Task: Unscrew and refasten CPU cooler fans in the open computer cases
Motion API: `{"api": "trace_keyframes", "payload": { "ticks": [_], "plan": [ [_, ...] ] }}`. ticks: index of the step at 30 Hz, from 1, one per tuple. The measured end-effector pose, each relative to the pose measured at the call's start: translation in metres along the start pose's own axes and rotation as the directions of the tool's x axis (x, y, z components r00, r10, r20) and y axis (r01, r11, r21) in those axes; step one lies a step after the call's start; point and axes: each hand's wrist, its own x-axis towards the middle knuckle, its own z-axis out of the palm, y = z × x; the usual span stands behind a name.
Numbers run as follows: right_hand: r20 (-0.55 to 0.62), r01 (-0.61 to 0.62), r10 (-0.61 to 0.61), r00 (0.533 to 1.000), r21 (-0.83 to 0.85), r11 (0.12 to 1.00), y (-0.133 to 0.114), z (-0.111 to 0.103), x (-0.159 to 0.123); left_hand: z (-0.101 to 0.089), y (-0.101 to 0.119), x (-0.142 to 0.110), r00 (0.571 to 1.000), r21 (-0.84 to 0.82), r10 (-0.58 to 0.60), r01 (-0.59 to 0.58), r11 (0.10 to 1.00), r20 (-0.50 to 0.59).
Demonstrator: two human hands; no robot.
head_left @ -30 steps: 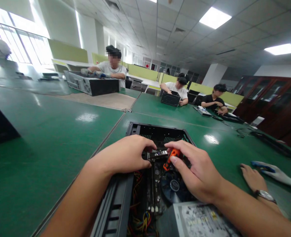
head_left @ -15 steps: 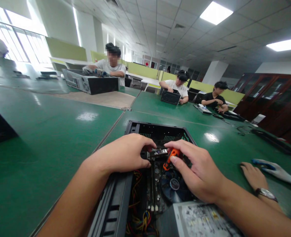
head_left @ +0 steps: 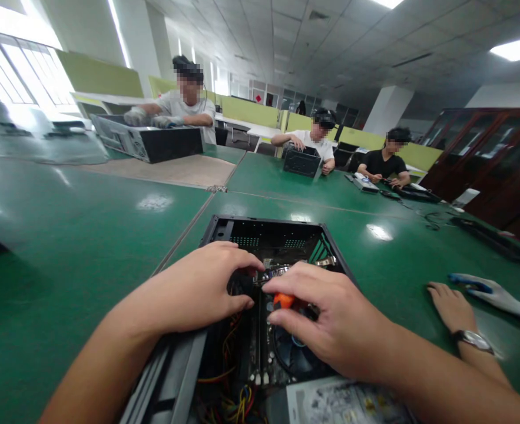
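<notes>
An open black computer case [head_left: 268, 222] lies on the green table in front of me. My right hand [head_left: 325, 312] reaches into it, thumb and fingers closed on an orange-and-black screwdriver handle [head_left: 283, 301]; the shaft cannot be made out. My left hand [head_left: 211, 282] is over the case's left side, thumb and fingers apart around a dark part, near a metal-edged card [head_left: 276, 272]. Below my right hand is a black cooling fan [head_left: 297, 353], partly covered. A metal power supply box [head_left: 343, 406] and coloured cables [head_left: 242, 406] are at the near end.
On the right, another person's bare hand with a watch [head_left: 476, 340] and a gloved hand [head_left: 498, 297] rest on the table [head_left: 396, 271]. Across it, several people work, one at a larger computer case [head_left: 175, 144], another at a small black case [head_left: 301, 160].
My right hand has shifted left with the screwdriver, closer to my left hand, and the handle is now mostly covered. The view has tilted slightly.
</notes>
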Motion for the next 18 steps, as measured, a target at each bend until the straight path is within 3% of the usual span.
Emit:
{"api": "trace_keyframes", "payload": {
  "ticks": [5,7,9,13,15,18],
  "plan": [
    [0.232,0.015,-0.028,0.972,0.061,0.998,-0.005,-0.012,0.009,-0.001,-0.002,0.0,1.0,0.013,-0.011,0.011,1.0,0.029],
    [0.261,0.052,-0.057,0.964,0.028,0.998,-0.005,-0.022,0.009,-0.002,-0.002,-0.001,0.999,0.003,-0.022,0.022,1.0,0.033],
    [0.205,0.06,-0.062,0.977,0.012,0.998,-0.004,-0.034,0.002,-0.003,-0.003,-0.001,0.998,-0.013,-0.039,0.04,0.999,0.039],
    [0.052,-0.096,0.096,0.994,-0.011,0.995,-0.002,-0.059,-0.032,-0.002,-0.004,-0.001,0.998,-0.04,-0.062,0.063,0.997,0.03],
    [0.019,-0.147,0.147,0.989,-0.031,0.989,0.017,-0.076,-0.046,-0.001,-0.005,-0.001,0.998,-0.046,-0.058,0.059,0.997,0.026],
    [-0.122,-0.147,0.141,0.982,-0.041,0.988,0.088,-0.113,-0.047,0.0,-0.005,-0.001,0.998,-0.033,-0.052,0.053,0.998,0.029]
  ]
}}
